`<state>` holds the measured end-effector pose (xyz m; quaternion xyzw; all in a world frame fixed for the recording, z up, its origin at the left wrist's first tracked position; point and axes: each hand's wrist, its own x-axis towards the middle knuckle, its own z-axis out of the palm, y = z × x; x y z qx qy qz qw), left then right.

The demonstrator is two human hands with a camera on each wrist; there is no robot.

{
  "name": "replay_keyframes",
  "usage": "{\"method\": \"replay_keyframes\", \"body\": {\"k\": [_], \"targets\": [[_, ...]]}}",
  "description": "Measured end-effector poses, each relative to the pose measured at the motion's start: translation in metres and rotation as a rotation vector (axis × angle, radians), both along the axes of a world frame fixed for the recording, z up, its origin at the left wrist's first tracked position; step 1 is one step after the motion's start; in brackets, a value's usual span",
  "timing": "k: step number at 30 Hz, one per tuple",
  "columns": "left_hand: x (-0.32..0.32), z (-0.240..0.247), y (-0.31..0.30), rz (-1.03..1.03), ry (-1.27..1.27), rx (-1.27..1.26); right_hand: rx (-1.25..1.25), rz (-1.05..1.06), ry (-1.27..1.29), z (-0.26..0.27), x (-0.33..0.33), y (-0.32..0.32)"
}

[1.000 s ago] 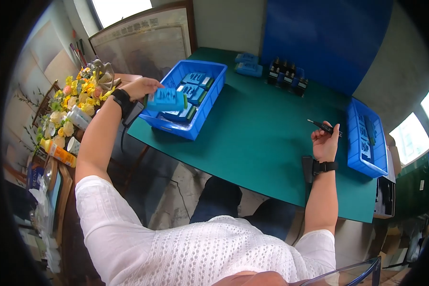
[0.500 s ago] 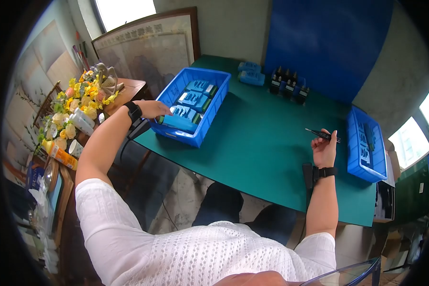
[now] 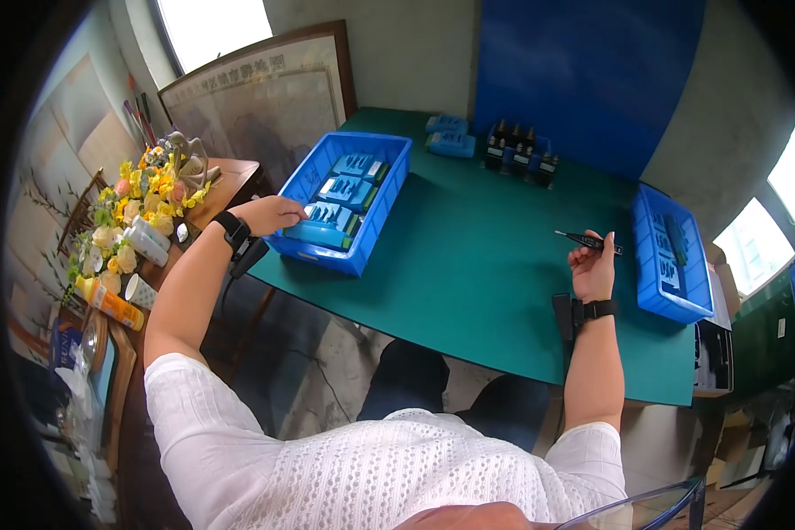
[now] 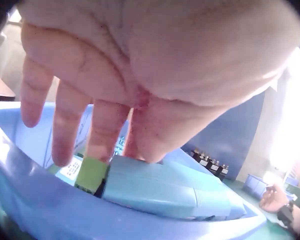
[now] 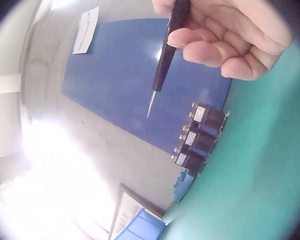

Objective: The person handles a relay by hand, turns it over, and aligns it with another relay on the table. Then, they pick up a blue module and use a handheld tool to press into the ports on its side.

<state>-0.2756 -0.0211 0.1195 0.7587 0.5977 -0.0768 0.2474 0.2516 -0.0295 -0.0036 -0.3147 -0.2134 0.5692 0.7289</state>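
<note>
My left hand (image 3: 269, 215) is over the near end of a blue plastic bin (image 3: 382, 212). Its fingers hang down fairly straight in the left wrist view, thumb and index tips right at the top edge of a light-blue module (image 4: 155, 187) with a green end block (image 4: 92, 175). That module lies at the bin's near end, beside several similar light-blue modules (image 3: 344, 192) with dark markings. On the other side, my right hand (image 3: 594, 274) holds a slim black screwdriver (image 5: 165, 62) over the green table, its thin metal tip pointing left in the head view.
A second blue bin (image 3: 693, 300) with modules stands at the table's right end. Black-bodied parts with metal posts (image 3: 521, 155) and two light-blue modules (image 3: 450, 141) sit at the back of the green table (image 3: 468, 265). Flowers (image 3: 155, 190) and bottles crowd the left side.
My left hand has lowered the light-blue module from above the bin to its near end, then drawn back slightly. My right hand keeps the screwdriver in much the same place.
</note>
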Motion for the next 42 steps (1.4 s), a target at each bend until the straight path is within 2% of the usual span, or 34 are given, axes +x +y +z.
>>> {"method": "replay_keyframes", "body": {"k": [3,6,11,14,16,18,20,22,24,26,29,32,33,36,39,42], "targets": [[0.001,-0.003,-0.006,-0.048,-0.094,0.189,0.011,0.000,0.005,0.002,0.001,0.000],[0.033,0.003,-0.024,-0.111,-0.253,0.208,0.022,0.000,0.019,0.001,0.001,-0.002],[0.069,-0.003,-0.030,-0.287,-0.155,0.340,0.070,-0.014,0.062,0.005,0.002,-0.003],[0.083,-0.014,-0.033,-0.312,-0.117,0.281,0.106,-0.045,0.097,0.006,0.002,-0.005],[0.076,-0.030,-0.029,-0.449,-0.038,0.456,0.130,-0.016,0.190,0.005,0.005,-0.004],[0.072,-0.029,-0.029,-0.501,0.010,0.484,0.135,-0.082,0.130,0.004,0.002,-0.005],[0.065,-0.026,-0.027,-0.685,0.013,0.523,0.078,-0.090,0.145,0.010,-0.001,-0.008],[0.071,-0.022,-0.039,-0.324,-0.115,0.461,0.060,-0.051,0.118,0.001,0.002,-0.001],[0.063,-0.026,-0.035,-0.285,-0.188,0.464,0.050,-0.044,0.084,0.005,0.000,-0.005],[0.061,-0.030,-0.035,-0.161,-0.121,0.489,0.042,-0.062,0.042,0.006,-0.001,-0.006],[0.057,-0.041,-0.032,-0.094,-0.061,0.501,0.030,-0.114,-0.045,0.009,-0.004,-0.006],[0.082,-0.033,-0.049,-0.122,-0.157,0.861,0.040,-0.163,-0.154,0.010,-0.010,-0.007],[0.094,-0.025,-0.056,-0.137,-0.189,0.875,0.047,-0.175,-0.197,0.010,-0.010,-0.007],[0.138,-0.014,-0.073,-0.192,-0.458,0.923,0.051,-0.197,-0.239,0.008,-0.011,-0.006],[0.180,-0.027,-0.070,-0.170,-1.069,0.660,0.051,-0.190,-0.214,0.008,-0.011,-0.006],[0.232,-0.035,-0.056,-0.065,-1.541,0.418,0.095,-0.202,-0.238,0.002,-0.011,-0.004]]}}
